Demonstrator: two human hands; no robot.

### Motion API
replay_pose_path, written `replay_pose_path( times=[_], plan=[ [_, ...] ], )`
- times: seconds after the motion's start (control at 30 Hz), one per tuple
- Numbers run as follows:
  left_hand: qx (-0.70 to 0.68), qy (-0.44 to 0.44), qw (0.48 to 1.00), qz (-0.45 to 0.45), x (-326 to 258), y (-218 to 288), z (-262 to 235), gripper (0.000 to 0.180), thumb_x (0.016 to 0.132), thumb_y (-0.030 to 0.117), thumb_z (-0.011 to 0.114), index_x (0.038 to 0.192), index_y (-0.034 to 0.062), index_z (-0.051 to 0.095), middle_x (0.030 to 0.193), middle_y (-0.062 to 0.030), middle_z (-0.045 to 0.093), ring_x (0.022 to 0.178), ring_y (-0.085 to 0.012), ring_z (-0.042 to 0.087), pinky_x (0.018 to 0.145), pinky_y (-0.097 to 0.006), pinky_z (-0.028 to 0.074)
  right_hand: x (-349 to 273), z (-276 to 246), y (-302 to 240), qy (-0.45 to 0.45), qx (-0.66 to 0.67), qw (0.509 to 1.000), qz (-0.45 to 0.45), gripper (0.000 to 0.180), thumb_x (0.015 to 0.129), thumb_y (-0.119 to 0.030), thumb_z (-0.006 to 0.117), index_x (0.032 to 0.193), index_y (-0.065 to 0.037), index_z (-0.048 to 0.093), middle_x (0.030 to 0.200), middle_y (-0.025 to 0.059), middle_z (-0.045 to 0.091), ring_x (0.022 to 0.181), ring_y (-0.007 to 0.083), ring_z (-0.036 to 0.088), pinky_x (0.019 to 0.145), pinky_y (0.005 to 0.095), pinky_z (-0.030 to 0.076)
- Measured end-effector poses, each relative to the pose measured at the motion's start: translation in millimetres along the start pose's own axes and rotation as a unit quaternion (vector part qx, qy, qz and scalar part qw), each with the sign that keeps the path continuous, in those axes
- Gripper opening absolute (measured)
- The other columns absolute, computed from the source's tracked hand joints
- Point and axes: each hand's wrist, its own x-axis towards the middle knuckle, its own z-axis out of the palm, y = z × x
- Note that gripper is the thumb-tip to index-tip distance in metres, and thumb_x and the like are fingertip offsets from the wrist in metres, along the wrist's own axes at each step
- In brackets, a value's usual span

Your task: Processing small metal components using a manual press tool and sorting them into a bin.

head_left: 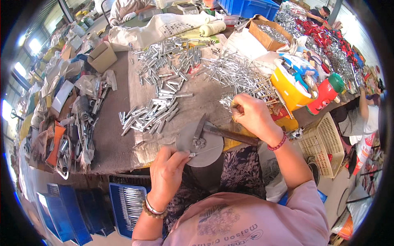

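Note:
My left hand [166,170] pinches a small silvery metal part [192,155] at the edge of a round grey plate [209,158]. A thin bright line, like a wire or pin, runs right from that part over the plate. A hammer [234,134] with a dark wooden handle lies on the plate, its head beside a small clump of metal bits [199,143]. My right hand [252,117] is raised above the hammer handle, near a heap of thin metal rods [242,76]. Its thumb and fingers are closed; whatever is between them cannot be made out.
Short metal tubes [154,112] lie heaped on the cardboard-covered table. At left are tools and plastic bags [86,119]; at right, a yellow box [291,88], a red container with green lid [326,94] and a cream basket [324,145]. Blue bins [127,205] stand lower left. Other people work nearby.

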Motion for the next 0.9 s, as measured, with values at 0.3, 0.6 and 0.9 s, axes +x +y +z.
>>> replay_pose_path(
  times=[0.3, 0.6, 0.9],
  plan=[
    [0.004, -0.020, 1.000, 0.001, -1, -3, 2, 0.018, 0.089, 0.007, 0.085, 0.107, 0.0112, 0.081, 0.098, -0.0099, 0.068, 0.091, -0.0342, 0.070, 0.076, -0.045, 0.057, -16, 8, -93, -0.078, 0.080, 0.978, -0.173, 0.046, 0.090, -0.003, 0.077, 0.134, -0.011, 0.068, 0.096, 0.0124, 0.071, 0.087, 0.0329, 0.074, 0.075, 0.0471, 0.061],
    [0.007, -0.016, 1.000, 0.019, -3, -3, -2, 0.020, 0.089, -0.002, 0.083, 0.107, 0.0070, 0.080, 0.101, -0.0100, 0.067, 0.087, -0.0333, 0.070, 0.075, -0.043, 0.057, -23, 33, -103, -0.102, 0.231, 0.961, -0.110, 0.062, 0.088, 0.005, 0.080, 0.147, -0.007, 0.066, 0.096, 0.0064, 0.076, 0.092, 0.0302, 0.075, 0.079, 0.0424, 0.061],
    [-0.008, -0.011, 1.000, 0.014, -1, -2, -3, 0.019, 0.090, -0.001, 0.084, 0.107, 0.0067, 0.080, 0.099, -0.0100, 0.067, 0.084, -0.0329, 0.070, 0.073, -0.042, 0.057, -24, 37, -99, -0.109, 0.202, 0.964, -0.135, 0.071, 0.088, 0.007, 0.076, 0.155, -0.010, 0.060, 0.093, 0.0070, 0.073, 0.090, 0.0319, 0.074, 0.080, 0.0447, 0.061]
  ],
)
